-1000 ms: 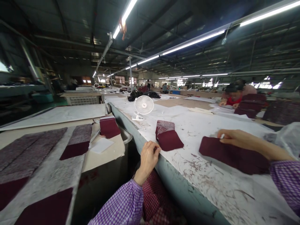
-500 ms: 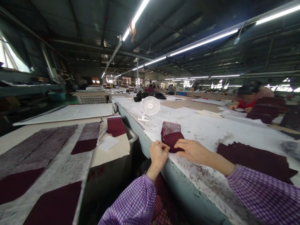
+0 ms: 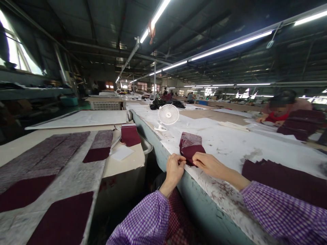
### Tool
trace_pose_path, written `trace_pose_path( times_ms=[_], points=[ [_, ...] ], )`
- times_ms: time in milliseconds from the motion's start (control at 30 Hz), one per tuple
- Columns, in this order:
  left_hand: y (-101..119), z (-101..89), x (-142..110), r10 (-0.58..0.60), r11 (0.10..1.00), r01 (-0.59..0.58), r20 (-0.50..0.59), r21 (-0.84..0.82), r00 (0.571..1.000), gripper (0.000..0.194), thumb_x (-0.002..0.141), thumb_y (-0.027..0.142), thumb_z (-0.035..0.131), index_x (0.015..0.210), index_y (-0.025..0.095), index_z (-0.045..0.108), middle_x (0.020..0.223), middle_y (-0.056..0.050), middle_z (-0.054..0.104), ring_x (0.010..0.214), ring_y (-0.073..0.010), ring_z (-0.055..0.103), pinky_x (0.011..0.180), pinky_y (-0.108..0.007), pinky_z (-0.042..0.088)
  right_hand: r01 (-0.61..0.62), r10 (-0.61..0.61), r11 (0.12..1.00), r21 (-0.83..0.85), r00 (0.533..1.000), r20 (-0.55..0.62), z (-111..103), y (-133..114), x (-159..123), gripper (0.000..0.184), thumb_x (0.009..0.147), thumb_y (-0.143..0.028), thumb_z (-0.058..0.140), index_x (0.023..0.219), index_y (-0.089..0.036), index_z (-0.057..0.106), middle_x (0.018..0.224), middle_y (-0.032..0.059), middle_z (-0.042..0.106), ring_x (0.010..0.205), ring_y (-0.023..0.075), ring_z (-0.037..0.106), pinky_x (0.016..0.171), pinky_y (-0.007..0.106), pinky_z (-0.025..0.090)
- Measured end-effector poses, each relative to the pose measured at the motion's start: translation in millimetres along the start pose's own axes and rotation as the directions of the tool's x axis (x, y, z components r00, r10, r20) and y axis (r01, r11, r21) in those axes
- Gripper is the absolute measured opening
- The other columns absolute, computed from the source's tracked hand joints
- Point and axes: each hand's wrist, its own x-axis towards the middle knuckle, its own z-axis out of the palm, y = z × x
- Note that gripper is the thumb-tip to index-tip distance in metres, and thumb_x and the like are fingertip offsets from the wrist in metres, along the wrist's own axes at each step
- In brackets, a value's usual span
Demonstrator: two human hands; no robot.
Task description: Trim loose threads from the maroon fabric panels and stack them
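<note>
A small stack of maroon fabric pieces (image 3: 192, 151), its far part covered by a mottled grey-white face, lies at the near edge of the white-covered table (image 3: 217, 139). My left hand (image 3: 175, 171) is closed, thumb and fingers pinched at the stack's near left corner. My right hand (image 3: 211, 165) is on the near right side of the stack, its fingers curled and closed on the fabric's edge. The fingers partly hide the near edge of the cloth. Right of my right forearm lies a larger dark maroon fabric pile (image 3: 281, 180) with jagged edges.
A white fan (image 3: 168, 114) stands beyond the stack. On the left, a lower board (image 3: 76, 183) bears maroon and mottled pieces, with another maroon stack (image 3: 130, 135) and a white card (image 3: 122, 152) near it. A co-worker (image 3: 278, 112) sits across the table.
My right hand's fingers have drawn in from a looser spread to a closer curl on the near edge of the stack. The view has turned slightly left.
</note>
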Motion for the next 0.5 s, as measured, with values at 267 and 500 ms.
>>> trace_pose_path(
  times_ms=[267, 500],
  points=[
    [6.1, 3.8, -8.8, 0.334, 0.926, -0.333, 0.022, 0.178, 0.942, 0.015, 0.085, 0.012, 0.052, 0.084, 0.017, 0.066, 0.089, -0.005, 0.062, 0.089, -0.0203, 0.052, 0.08, -0.037, 0.044, -0.216, 0.224, 0.922, 0.32, 0.975, 0.014, 2.1, 8.8, 5.2, 0.021, 0.086, -0.031, 0.042, 0.072, -0.018, 0.052, 0.065, -0.0011, 0.056, 0.06, 0.0134, 0.05, 0.058, 0.027, 0.038],
    [2.6, 4.8, -8.4, 0.252, 0.955, -0.246, -0.017, 0.163, 0.968, 0.01, 0.082, 0.011, 0.056, 0.085, 0.016, 0.064, 0.084, -0.005, 0.062, 0.085, -0.0196, 0.053, 0.08, -0.037, 0.045, -0.291, 0.266, 0.659, 0.693, 0.953, 0.148, 1.5, 16.6, 1.6, 0.022, 0.078, -0.038, 0.056, 0.075, -0.016, 0.056, 0.068, -0.0016, 0.054, 0.065, 0.0128, 0.051, 0.064, 0.027, 0.041]
  ],
)
